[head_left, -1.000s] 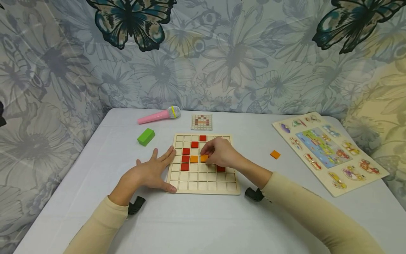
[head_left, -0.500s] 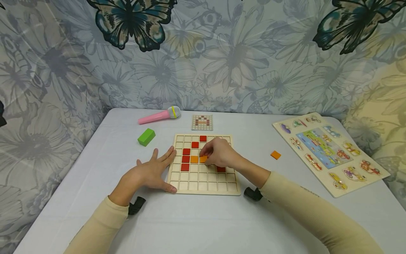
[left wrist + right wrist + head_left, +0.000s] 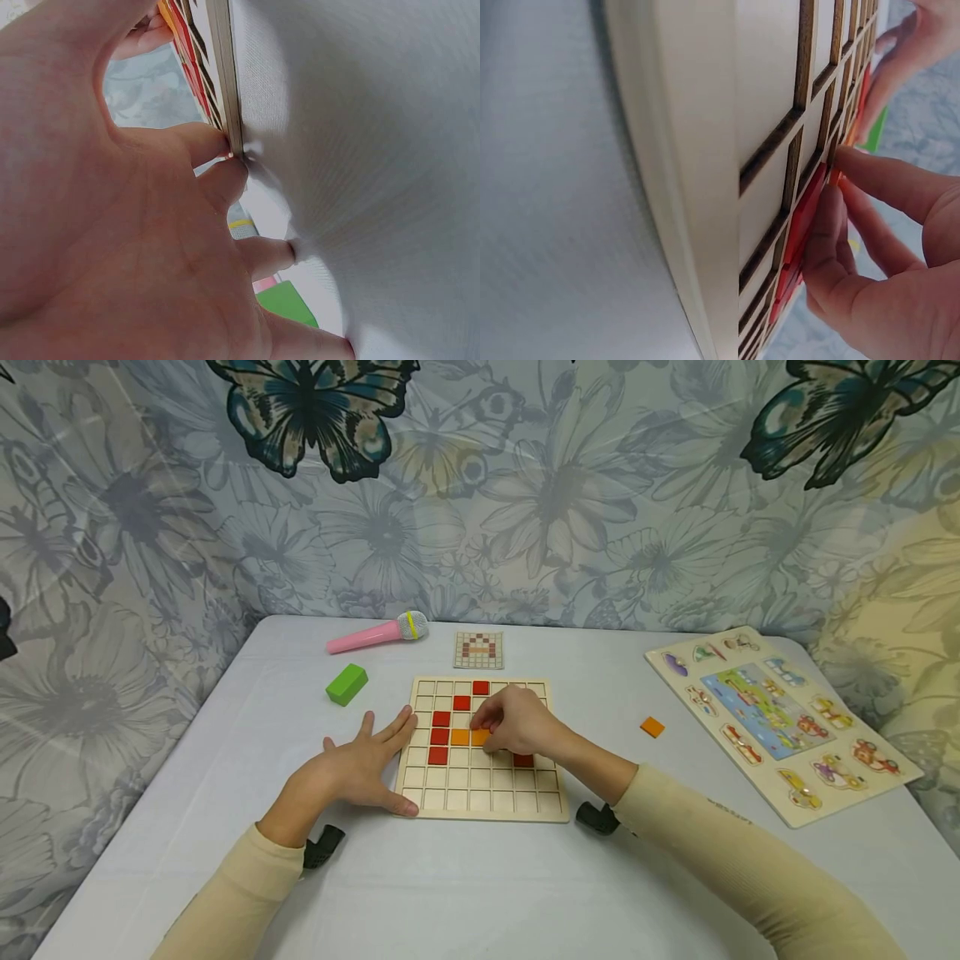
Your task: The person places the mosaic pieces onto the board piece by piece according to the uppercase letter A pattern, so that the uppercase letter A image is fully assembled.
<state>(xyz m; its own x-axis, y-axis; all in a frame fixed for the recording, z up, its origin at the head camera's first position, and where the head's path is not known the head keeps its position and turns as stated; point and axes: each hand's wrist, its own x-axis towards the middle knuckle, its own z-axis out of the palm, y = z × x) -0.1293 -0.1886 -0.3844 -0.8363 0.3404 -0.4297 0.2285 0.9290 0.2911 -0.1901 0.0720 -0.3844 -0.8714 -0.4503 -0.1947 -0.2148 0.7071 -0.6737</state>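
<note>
A pale wooden grid board lies flat on the table, with several red tiles in its cells. My left hand is spread wide at the board's left edge; in the left wrist view its fingertips press on the cloth and touch the board's side. Over the middle of the board, my right hand pinches an orange tile between thumb and fingers. That tile sits low at a cell, right beside another orange tile. The right hand hides some cells behind it and part of a red tile.
A small pattern card lies behind the board. Left of it are a pink toy microphone and a green block. To the right are a loose orange tile and a picture puzzle board.
The pinched orange tile has shifted slightly left and down, from tilted to flatter in the cell beside the other orange tile. My left hand has stayed put.
</note>
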